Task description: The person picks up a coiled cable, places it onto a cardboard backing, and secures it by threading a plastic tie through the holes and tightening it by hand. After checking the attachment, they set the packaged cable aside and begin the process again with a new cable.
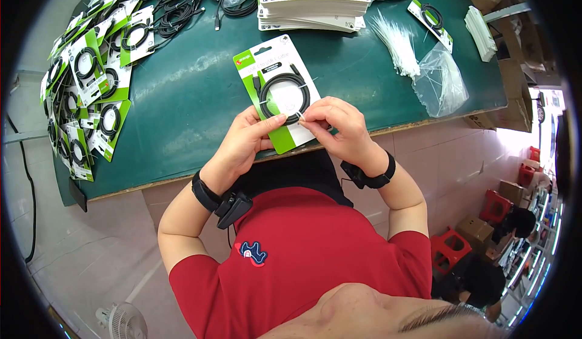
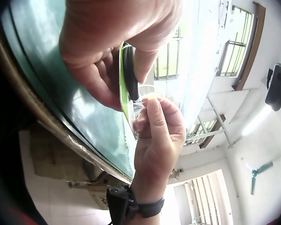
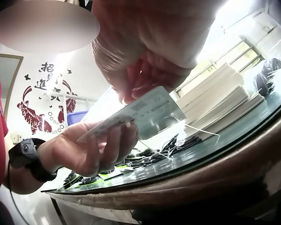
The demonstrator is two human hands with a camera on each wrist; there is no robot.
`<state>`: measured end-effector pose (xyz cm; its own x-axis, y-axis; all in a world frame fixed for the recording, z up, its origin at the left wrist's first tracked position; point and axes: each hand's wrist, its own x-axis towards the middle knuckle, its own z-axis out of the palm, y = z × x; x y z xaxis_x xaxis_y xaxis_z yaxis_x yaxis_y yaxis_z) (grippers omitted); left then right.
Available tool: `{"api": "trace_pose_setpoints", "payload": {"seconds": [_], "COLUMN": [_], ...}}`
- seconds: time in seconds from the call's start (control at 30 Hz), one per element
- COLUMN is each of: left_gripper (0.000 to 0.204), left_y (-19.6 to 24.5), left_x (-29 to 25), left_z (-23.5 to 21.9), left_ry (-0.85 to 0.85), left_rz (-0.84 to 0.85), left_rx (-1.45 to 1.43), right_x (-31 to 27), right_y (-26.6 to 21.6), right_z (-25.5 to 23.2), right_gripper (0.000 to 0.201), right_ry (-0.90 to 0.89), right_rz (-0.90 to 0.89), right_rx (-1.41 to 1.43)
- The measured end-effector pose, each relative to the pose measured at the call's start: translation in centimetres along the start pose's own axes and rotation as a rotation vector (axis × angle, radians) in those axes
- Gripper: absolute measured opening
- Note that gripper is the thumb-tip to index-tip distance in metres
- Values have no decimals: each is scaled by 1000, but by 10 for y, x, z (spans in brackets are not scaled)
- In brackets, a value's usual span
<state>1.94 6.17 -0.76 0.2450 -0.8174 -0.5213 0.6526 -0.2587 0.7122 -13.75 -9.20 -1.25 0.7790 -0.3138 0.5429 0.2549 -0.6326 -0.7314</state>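
My left hand (image 1: 241,140) grips the lower left edge of a white and green cardboard package card (image 1: 245,60), with the thumb on the front and fingers behind. Lying on the card is a coiled black cable (image 1: 285,77), bound by white ties at its upper right and left. At the bottom of the coil, my right hand (image 1: 341,128) pinches a thin white cable tie (image 1: 299,115) between thumb and fingers. The right wrist view shows the back of the card (image 3: 147,108), tilted above the table, with a white tie tail (image 3: 199,128) sticking out.
Carded cables (image 1: 91,66) are heaped on the left of the green table (image 1: 194,96). Loose black cables (image 1: 179,11) and a stack of cards (image 1: 309,2) lie at the back. White cable ties (image 1: 394,45), a plastic bag (image 1: 442,81) and another carded cable (image 1: 431,20) are on the right.
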Motion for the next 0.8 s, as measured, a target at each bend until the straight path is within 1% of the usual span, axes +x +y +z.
{"api": "trace_pose_setpoints", "payload": {"seconds": [0.23,0.37,0.47,0.6,0.8], "left_gripper": [30,30,30,29,29], "left_y": [0,0,0,0,2], "left_x": [-1,-1,-1,-1,0], "left_z": [2,1,2,2,1], "left_ry": [9,5,0,-6,-16], "left_rz": [11,15,17,21,18], "left_rx": [3,1,-3,-12,-14], "right_x": [0,-1,-1,-1,-3], "right_y": [-1,1,5,4,-2], "right_z": [-1,1,1,1,2], "right_gripper": [19,19,20,19,19], "right_ry": [-8,-2,-1,31,43], "right_rz": [7,-31,-124,-146,-48], "right_rx": [6,-30,-82,-114,-85]}}
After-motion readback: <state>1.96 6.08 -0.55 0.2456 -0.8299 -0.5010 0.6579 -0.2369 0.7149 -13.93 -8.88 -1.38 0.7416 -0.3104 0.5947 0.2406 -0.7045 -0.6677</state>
